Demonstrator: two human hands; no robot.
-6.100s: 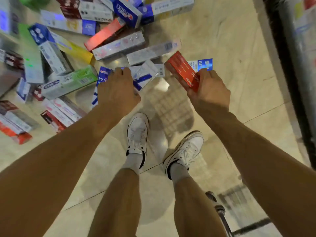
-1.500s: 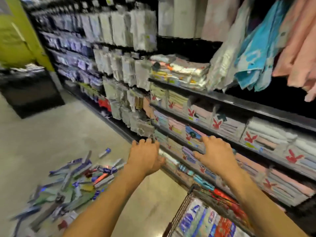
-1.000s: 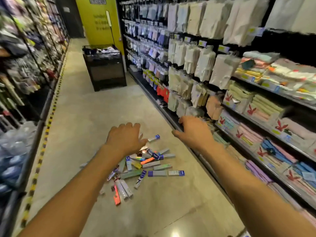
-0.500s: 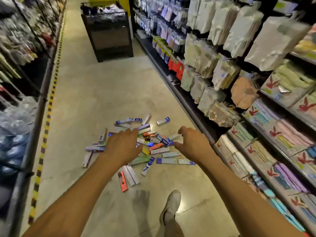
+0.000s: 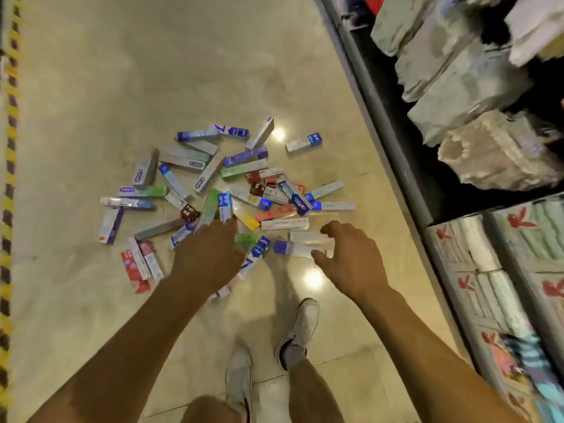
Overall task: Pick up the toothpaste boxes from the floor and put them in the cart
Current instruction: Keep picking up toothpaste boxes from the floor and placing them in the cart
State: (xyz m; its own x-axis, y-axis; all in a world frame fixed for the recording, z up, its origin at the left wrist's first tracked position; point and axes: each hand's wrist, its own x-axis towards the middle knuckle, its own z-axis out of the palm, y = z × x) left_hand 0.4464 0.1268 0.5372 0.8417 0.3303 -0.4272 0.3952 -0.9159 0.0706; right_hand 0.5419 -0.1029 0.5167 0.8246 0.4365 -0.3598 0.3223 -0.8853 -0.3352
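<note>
Toothpaste boxes (image 5: 232, 190) lie flat in a loose pile on the tan floor (image 5: 122, 71), middle of the view, long axes pointing every way, some overlapping.

A white-and-blue box (image 5: 303, 143) sits alone at the pile's far right, long axis roughly left-right, blue end toward the shelf (image 5: 387, 141). A green box (image 5: 242, 170) lies nearly left-right. A yellow box (image 5: 245, 216) runs diagonally, near end to the right. A few red boxes (image 5: 135, 267) at the near left lie side by side, axes running near to far. A blue-ended box (image 5: 297, 249) at the near edge lies left-right, blue end to the left.

Print on the boxes is too blurred to read; only blue logo patches show.

Both hands are empty and apart, over the near edge of the pile. The left hand (image 5: 210, 257) shows its back, fingers reaching down at the boxes; whether it touches them I cannot tell. The right hand (image 5: 354, 261) has loosely curved, spread fingers, with its thumb over the blue-ended box, gripping nothing.

White shoes (image 5: 300, 328) stand just short of the pile. Wrapped packs (image 5: 476, 87) fill the shelf on the right, with red marks on the lower ones. A yellow-black strip (image 5: 9, 178) runs along the left edge.
</note>
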